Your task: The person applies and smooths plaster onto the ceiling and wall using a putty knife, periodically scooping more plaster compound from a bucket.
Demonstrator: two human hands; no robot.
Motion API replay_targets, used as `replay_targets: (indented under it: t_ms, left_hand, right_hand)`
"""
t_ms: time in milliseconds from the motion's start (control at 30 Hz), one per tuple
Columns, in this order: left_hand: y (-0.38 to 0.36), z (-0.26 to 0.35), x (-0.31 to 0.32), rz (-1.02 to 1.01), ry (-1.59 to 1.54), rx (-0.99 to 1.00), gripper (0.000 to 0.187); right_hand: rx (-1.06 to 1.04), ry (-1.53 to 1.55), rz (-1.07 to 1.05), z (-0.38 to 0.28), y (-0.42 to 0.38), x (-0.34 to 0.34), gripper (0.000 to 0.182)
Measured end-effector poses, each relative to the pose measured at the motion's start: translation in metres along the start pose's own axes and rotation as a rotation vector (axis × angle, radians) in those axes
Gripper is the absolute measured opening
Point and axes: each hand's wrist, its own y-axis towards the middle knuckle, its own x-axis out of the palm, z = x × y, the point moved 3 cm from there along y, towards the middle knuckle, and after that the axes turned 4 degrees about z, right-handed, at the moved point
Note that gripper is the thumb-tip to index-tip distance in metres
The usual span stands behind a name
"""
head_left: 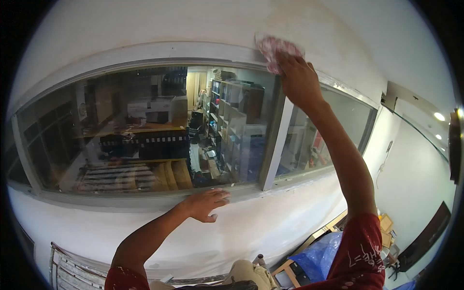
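Observation:
A red and white rag (279, 48) is bunched under the fingers of my right hand (300, 83). That arm reaches high, and the rag presses on the top edge of the window frame (208, 52) and the wall just above it, near the upright between two panes. Lower down, my left hand (207, 204) is at the bottom ledge of the frame, its fingers stretched out and holding nothing. Between the hands lies the large glass pane (145, 130), with shelves and stacked items showing through or reflected in it. The rag's outline is slightly blurred.
White wall (159, 227) surrounds the window. A paint-splashed rack or ladder (72, 266) stands at the lower left. Blue plastic sheeting (316, 256) and wooden pieces lie at the lower right. A dark panel (427, 234) leans by the far right wall.

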Motion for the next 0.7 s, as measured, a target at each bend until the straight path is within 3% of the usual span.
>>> replay_targets:
  t_ms: [33, 100, 133, 167, 233, 333, 400, 467, 500, 533, 567, 667, 700]
  left_hand:
    - [-0.001, 0.0, 0.001, 0.017, 0.004, 0.007, 0.068]
    - [0.0, -0.001, -0.002, 0.031, 0.023, 0.012, 0.067]
    - [0.001, -0.002, -0.003, 0.028, 0.036, 0.012, 0.067]
    - [0.001, -0.001, -0.003, 0.018, 0.041, 0.012, 0.066]
    - [-0.001, -0.003, 0.004, 0.048, 0.042, 0.016, 0.066]
    - [-0.002, -0.004, 0.008, 0.066, 0.012, 0.024, 0.066]
    - [0.0, -0.005, 0.007, 0.088, 0.015, 0.031, 0.065]
    - [0.0, -0.003, 0.007, 0.113, 0.036, 0.054, 0.063]
    - [-0.001, -0.002, 0.006, 0.115, 0.036, 0.058, 0.063]
    - [-0.001, -0.002, 0.005, 0.119, 0.035, 0.064, 0.064]
    - [0.002, -0.002, 0.005, 0.126, 0.037, 0.072, 0.064]
    - [0.001, -0.002, 0.004, 0.051, 0.05, 0.025, 0.064]
    - [0.002, -0.002, 0.003, 0.044, 0.048, 0.032, 0.064]
  right_hand:
    - [-0.027, -0.002, -0.003, -0.006, -0.005, -0.024, 0.047]
    - [0.24, 0.012, -0.19, 0.015, 0.006, -0.059, 0.049]
    - [0.325, 0.036, -0.073, 0.047, 0.015, -0.056, 0.047]
    - [0.439, -0.008, -0.084, 0.079, 0.031, -0.059, 0.047]
    - [0.554, -0.044, 0.042, 0.149, 0.056, -0.044, 0.048]
    - [0.789, 0.0, -0.038, 0.214, 0.079, -0.011, 0.045]
    - [0.843, 0.034, -0.065, 0.223, 0.096, 0.012, 0.044]
    - [0.842, 0.027, -0.058, 0.203, 0.113, 0.028, 0.044]
    - [0.686, 0.046, 0.06, 0.163, 0.117, 0.02, 0.043]
    - [0.65, 0.033, 0.03, 0.134, 0.132, 0.022, 0.039]
    - [0.42, -0.003, 0.085, 0.097, 0.14, 0.019, 0.036]
    - [0.326, 0.185, 0.009, -0.007, 0.166, -0.006, 0.04]
    - [0.187, 0.165, 0.067, -0.039, 0.162, -0.031, 0.032]
